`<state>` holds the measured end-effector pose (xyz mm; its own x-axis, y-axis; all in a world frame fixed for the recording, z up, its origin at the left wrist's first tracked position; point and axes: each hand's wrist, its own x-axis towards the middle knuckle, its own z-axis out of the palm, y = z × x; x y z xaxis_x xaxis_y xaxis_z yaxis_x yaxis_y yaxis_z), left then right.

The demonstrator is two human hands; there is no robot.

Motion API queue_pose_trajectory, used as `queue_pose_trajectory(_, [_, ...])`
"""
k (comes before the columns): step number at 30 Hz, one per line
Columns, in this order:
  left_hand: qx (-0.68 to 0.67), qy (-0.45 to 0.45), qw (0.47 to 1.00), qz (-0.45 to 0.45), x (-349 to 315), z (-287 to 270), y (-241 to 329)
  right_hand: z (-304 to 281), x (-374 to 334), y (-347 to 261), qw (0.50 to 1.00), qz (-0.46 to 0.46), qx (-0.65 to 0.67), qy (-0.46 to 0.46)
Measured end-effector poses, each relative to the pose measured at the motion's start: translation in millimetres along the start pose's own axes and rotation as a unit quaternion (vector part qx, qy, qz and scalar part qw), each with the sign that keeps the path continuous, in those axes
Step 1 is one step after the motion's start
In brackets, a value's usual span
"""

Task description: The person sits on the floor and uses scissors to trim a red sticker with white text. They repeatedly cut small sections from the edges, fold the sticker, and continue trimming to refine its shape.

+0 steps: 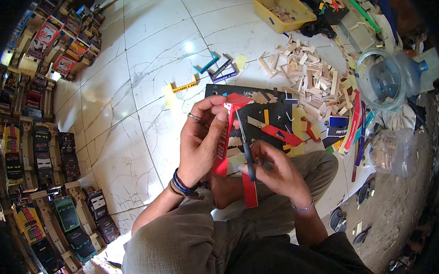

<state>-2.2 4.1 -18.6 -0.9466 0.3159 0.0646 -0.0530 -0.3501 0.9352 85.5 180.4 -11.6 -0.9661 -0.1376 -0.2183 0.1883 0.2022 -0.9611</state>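
My left hand (198, 144) pinches a red strip (222, 154) with white lettering between thumb and fingers; its upper end is folded into a pointed flap. In my right hand (278, 174) is a slim tool with a black handle (249, 161) and a pointed metal blade (241, 125). That blade stands beside the strip's right edge; whether it is a knife or scissors seen edge-on I cannot tell. Another red piece (250, 194) hangs below my right fingers, and what holds it is hidden. Under both hands lies a dark board (220, 90) with red and coloured scraps.
Beyond the board lie a heap of small wooden pieces (316, 76) and several lettered strips, one a yellow strip (183, 85). A yellow basin (267, 17) stands farther back. On the right is a clear plastic bottle (381, 79); on the left, stacked painted wooden toy trucks (41, 148).
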Motion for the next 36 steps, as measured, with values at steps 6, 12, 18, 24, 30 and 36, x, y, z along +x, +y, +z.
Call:
queue_pose_trajectory(6, [-0.051,-0.005,0.998,-0.030,0,0,0,1,-3,5,0.992,0.029,0.124,-0.015])
queue_pose_trajectory(12, [-0.042,0.000,0.999,-0.027,0,2,0,-2,-4,4,0.989,0.067,0.128,-0.023])
queue_pose_trajectory(18, [-0.059,-0.001,0.998,-0.030,0,-2,-1,-1,-4,3,0.990,0.056,0.130,-0.028])
queue_pose_trajectory(24, [-0.050,-0.009,0.998,-0.021,1,-5,-3,-5,-7,-3,0.982,0.070,0.171,-0.043])
queue_pose_trajectory(30, [-0.035,-0.016,0.999,-0.011,1,-4,-3,-8,-10,-7,0.982,0.081,0.168,-0.041])
queue_pose_trajectory(36, [-0.007,-0.015,1.000,-0.003,1,-3,-1,-11,-13,-9,0.983,0.086,0.159,-0.036])
